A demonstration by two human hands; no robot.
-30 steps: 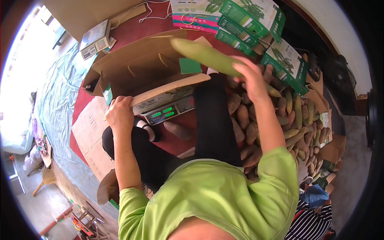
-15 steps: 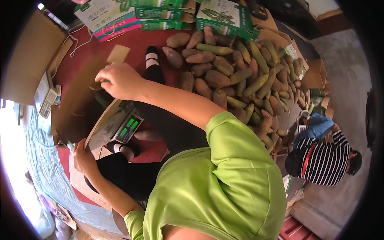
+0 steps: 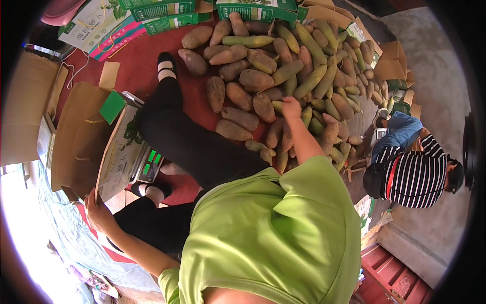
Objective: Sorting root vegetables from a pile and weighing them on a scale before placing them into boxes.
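My left hand [image 3: 99,212] grips the near edge of an open cardboard box [image 3: 76,133], fingers curled over its wall. The box stands tilted on a digital scale [image 3: 148,169] whose display glows green. Inside the box the brown walls show; its lower part is hidden. My right hand [image 3: 292,109] reaches into a large pile of long brown and green cucumber-like vegetables [image 3: 257,79]. Its fingers are curled at a yellow-green cucumber-like vegetable [image 3: 277,105], partly covered by the hand.
Green and white printed cartons [image 3: 169,21] line the far side of the red floor covering [image 3: 147,61]. At right, another person in a striped top [image 3: 415,177] sits bent beside the pile. Blue plastic sheeting [image 3: 61,218] lies at left, and a red slatted thing [image 3: 392,273] at lower right.
My right hand has gone from above the box to the vegetable pile on the right. My left hand still holds the box edge. The view has shifted, and the box interior shows more.
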